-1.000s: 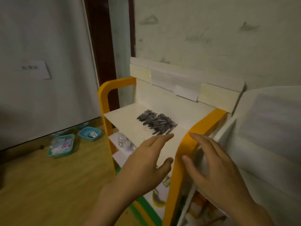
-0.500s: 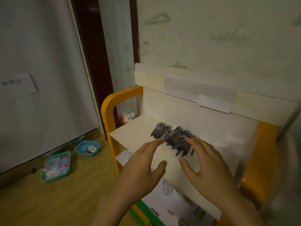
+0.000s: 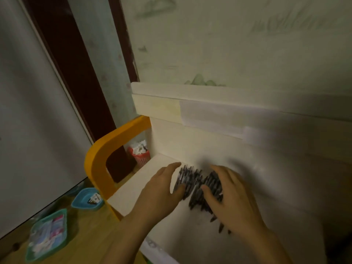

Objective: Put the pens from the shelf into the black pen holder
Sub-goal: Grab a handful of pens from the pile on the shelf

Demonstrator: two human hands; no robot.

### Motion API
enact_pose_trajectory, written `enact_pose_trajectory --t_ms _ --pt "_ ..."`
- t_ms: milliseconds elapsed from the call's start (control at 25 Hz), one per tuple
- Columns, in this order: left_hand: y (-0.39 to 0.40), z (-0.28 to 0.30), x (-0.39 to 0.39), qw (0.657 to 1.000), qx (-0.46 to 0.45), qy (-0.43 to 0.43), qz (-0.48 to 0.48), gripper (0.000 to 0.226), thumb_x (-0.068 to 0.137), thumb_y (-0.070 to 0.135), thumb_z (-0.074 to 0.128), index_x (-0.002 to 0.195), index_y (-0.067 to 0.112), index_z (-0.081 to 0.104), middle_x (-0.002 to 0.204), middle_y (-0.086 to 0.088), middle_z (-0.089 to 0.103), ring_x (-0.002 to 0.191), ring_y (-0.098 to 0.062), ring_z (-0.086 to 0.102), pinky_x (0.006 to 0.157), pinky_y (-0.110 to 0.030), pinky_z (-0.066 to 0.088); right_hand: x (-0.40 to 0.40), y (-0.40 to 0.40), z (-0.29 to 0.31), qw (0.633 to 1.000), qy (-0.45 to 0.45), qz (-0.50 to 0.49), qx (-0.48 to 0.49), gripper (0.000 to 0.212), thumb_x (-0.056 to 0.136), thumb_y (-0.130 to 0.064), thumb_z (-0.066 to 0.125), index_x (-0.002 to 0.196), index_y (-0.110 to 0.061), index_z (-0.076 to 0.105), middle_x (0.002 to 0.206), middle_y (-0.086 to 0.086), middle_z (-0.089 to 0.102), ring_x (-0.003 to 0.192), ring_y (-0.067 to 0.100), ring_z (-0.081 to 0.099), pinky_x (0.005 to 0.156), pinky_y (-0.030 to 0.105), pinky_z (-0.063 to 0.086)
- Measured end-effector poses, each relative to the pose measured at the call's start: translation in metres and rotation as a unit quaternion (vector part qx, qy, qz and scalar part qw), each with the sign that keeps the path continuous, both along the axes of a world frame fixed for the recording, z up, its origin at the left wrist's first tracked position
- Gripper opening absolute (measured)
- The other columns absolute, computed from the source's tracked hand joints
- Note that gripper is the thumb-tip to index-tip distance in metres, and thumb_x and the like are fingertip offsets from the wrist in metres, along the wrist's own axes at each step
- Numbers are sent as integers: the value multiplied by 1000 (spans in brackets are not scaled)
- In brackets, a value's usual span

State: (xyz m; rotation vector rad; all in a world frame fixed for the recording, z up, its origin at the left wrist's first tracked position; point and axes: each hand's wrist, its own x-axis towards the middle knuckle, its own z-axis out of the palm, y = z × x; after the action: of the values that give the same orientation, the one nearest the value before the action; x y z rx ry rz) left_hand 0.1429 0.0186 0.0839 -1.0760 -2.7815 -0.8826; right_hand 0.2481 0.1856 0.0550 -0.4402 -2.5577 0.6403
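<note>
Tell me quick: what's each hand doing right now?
Left hand: open, fingers at the left edge of the pens.
Right hand: open, fingers spread over the pens.

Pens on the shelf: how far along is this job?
Done: nothing visibly. The pens lie in one pile on the white shelf, none lifted. In hand: the left hand and right hand flank the pile, fingers on it as if gathering; blur hides whether there is a firm grip. Left: pick them up and load the black pen holder, which is not in view.
</note>
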Motion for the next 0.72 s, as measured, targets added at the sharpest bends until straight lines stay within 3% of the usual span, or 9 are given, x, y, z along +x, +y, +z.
enact_pose_trajectory --t_ms 280,400,520,720 --pt "50 -85 -102 989 -45 -136 20 51 92 38 57 139 28 40 130 -1 53 112 -15 54 81 -20 39 -68 31 -32 993 -106 -27 36 60 91 -60 41 144 -34 31 146 -9 38 136 14 33 112 37 31" --pt "71 -125 -135 980 -100 -168 36 58 87 49 58 136 22 41 126 -5 51 110 -22 53 87 -31 48 -89 37 -45 988 -141 -45 35 61 91 -60 40 144 -29 34 146 -8 39 135 14 34 112 34 31" --pt "88 -145 -150 976 -155 -142 55 70 82 59 60 132 15 40 123 -9 46 113 -25 47 89 -37 48 -103 37 -53 986 -144 -73 50 60 90 -57 45 140 -23 43 140 -3 49 129 20 43 105 35 36" --pt "97 -155 -170 968 -116 -217 38 71 75 55 72 123 11 44 117 -12 48 107 -26 51 87 -35 49 -115 35 -64 979 -177 -88 56 60 90 -59 42 141 -26 41 137 -6 49 124 19 45 104 33 36"
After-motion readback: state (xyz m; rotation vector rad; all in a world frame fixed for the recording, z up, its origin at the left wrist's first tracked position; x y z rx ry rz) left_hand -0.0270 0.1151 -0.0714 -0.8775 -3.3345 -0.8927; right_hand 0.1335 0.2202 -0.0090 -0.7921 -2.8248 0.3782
